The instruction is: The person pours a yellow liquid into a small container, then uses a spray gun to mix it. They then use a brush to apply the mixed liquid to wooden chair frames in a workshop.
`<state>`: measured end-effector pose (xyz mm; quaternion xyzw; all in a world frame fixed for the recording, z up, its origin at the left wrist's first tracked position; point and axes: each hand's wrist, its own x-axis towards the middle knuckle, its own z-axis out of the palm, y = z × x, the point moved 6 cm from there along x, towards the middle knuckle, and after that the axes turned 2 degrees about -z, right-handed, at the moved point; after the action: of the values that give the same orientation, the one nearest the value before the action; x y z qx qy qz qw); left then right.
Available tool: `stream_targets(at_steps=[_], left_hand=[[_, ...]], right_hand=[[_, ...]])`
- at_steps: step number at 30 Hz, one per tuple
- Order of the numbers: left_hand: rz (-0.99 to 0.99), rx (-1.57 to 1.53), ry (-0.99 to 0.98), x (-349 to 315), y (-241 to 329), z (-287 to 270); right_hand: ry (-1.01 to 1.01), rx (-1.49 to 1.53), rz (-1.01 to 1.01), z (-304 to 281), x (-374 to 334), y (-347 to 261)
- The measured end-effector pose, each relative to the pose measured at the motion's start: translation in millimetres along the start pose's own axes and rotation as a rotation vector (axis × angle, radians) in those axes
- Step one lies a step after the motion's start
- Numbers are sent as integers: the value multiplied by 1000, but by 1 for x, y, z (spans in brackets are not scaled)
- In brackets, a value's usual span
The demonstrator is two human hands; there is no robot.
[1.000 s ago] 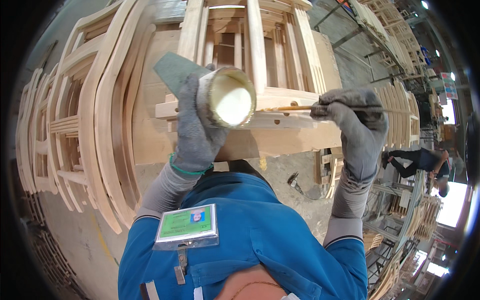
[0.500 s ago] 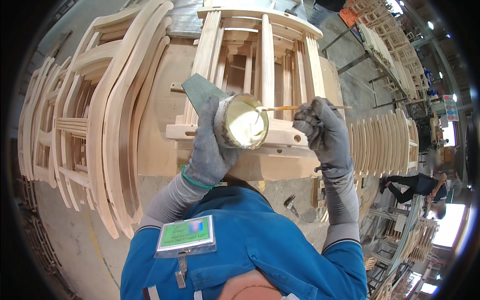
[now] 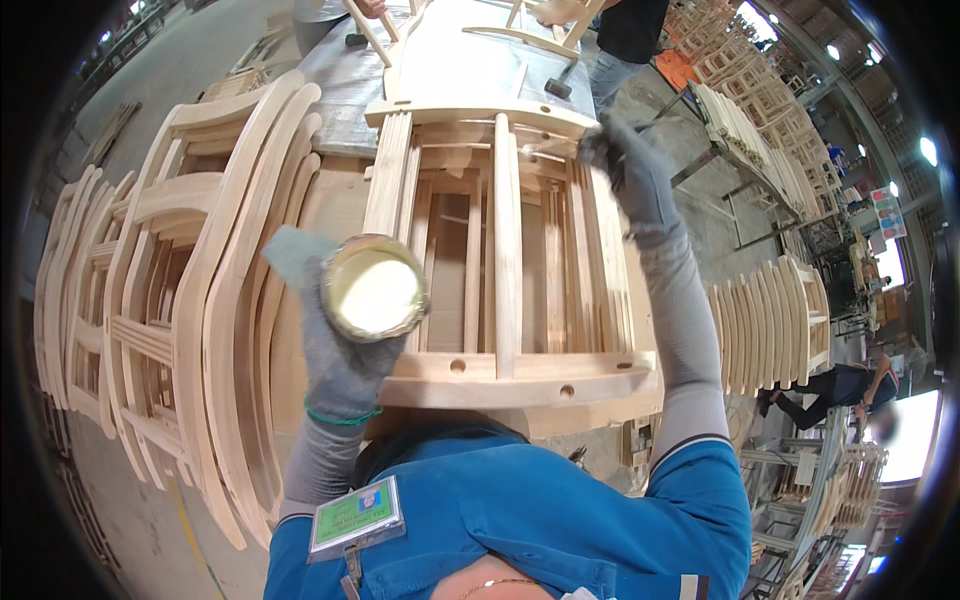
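Observation:
My left hand (image 3: 345,345), in a grey glove, is closed round a round tin (image 3: 375,290) of creamy white glue-like liquid. A flat grey-green piece (image 3: 298,255) sticks out beside the tin from the same hand. My right hand (image 3: 632,170), gloved too, is closed at the far right corner of a wooden chair frame (image 3: 520,390). The thin wooden stick it held a moment earlier is hardly visible there now. That frame lies on top of a stack of similar frames, with its near rail and dowel holes facing up.
Curved wooden chair backs (image 3: 225,200) stand stacked at the left. More curved parts (image 3: 760,330) are lined up at the right. Beyond the frames, a table (image 3: 440,60) carries chair parts and a mallet (image 3: 558,88). Co-workers stand beside it; another person (image 3: 850,385) is farther right.
My right hand has moved away from the tin, forward to the frame's far right corner. My left hand has moved left and down with the tin, and the stick is out of the tin.

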<state>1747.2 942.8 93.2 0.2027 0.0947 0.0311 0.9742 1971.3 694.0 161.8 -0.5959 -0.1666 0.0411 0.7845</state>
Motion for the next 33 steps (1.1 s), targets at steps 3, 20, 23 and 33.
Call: stream_targets(at_steps=[3, 20, 23, 33], left_hand=[[104, 53, 46, 17, 19, -6], [131, -41, -6, 36, 47, -21], [128, -20, -26, 36, 49, -23], [160, -14, 43, 30, 58, -26]], right_hand=[[113, -324, -150, -31, 67, -11], [-193, -885, -233, -25, 170, 46], [-220, -812, -217, -21, 172, 47], [-118, -899, -138, -20, 173, 44]])
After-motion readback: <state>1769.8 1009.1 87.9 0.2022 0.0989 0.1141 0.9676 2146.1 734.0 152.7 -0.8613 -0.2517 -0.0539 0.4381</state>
